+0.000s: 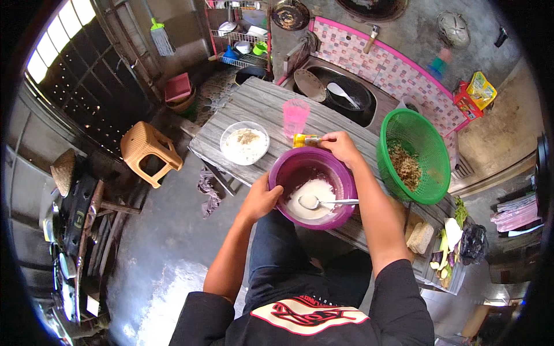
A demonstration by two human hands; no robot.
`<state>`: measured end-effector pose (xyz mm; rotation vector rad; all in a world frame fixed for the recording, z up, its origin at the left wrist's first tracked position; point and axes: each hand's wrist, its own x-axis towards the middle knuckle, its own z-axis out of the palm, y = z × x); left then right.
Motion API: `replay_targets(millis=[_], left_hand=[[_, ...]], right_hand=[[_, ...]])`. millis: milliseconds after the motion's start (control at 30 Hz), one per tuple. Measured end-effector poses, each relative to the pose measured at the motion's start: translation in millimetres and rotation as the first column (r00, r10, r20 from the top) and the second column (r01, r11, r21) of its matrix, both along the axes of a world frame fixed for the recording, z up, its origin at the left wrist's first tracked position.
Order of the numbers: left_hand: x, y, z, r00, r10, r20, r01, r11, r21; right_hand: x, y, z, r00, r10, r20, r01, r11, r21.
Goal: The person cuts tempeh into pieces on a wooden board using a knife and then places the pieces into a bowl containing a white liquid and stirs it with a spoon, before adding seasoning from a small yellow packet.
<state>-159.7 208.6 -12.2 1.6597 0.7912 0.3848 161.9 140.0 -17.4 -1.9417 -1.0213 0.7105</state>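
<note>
Near the centre of the frame, the purple bowl (300,167) is clasped at its left rim by the left hand (262,199); a yellow packet (301,140) is pinched by the right hand (341,149) at the upper rim. White powder (319,189) is already in, a spoon (337,202) laid there; whether the packet has been emptied cannot be told.

Straight beyond the purple bowl (309,164), passage is blocked by the pink cup (296,117); on the far left it is hindered by the clear bowl (224,149). Bare table (245,102) is left behind both. The gap toward the green basket (426,144) is crossed by the right forearm (378,216). From above, the purple bowl's opening is obstructed only by the spoon (337,202).
</note>
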Motion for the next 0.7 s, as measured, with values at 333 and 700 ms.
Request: replay_targets(millis=[333,700], left_hand=[[3,-5,-9,0.998,0.056,0.011,-0.057,0.997,0.046],[7,-32,-10,0.991,0.074,0.11,-0.086,0.991,0.105]], right_hand=[[3,11,-8,0.993,0.066,-0.094,-0.063,0.998,0.03],[-91,-171,99,0.72,0.243,0.65,-0.112,0.965,-0.237]])
